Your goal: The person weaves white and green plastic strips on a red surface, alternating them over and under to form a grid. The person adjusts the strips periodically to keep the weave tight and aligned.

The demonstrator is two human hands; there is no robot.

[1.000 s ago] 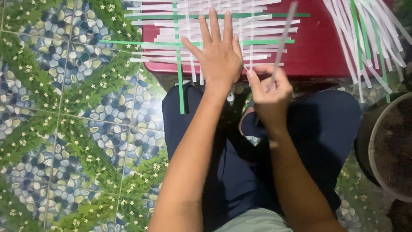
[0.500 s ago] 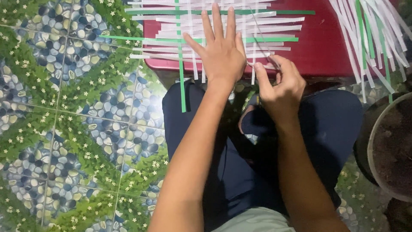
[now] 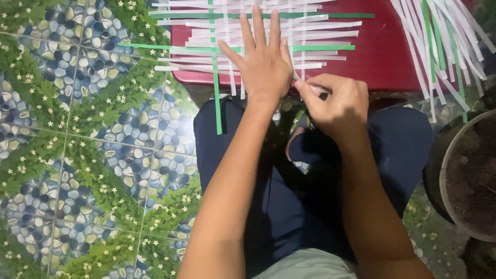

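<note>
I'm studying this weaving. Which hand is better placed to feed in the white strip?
Probably the right hand: it pinches the white strip at the woven mat's near edge, while the left hand lies flat on the mat.

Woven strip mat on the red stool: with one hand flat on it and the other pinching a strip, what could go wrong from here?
1. The left hand pins only the middle of the woven mat; outer strips may slide.
2. The white strip in the right hand grip could kink or tear.
3. The loose strip bundle overhangs the red stool and might slip off.
</note>
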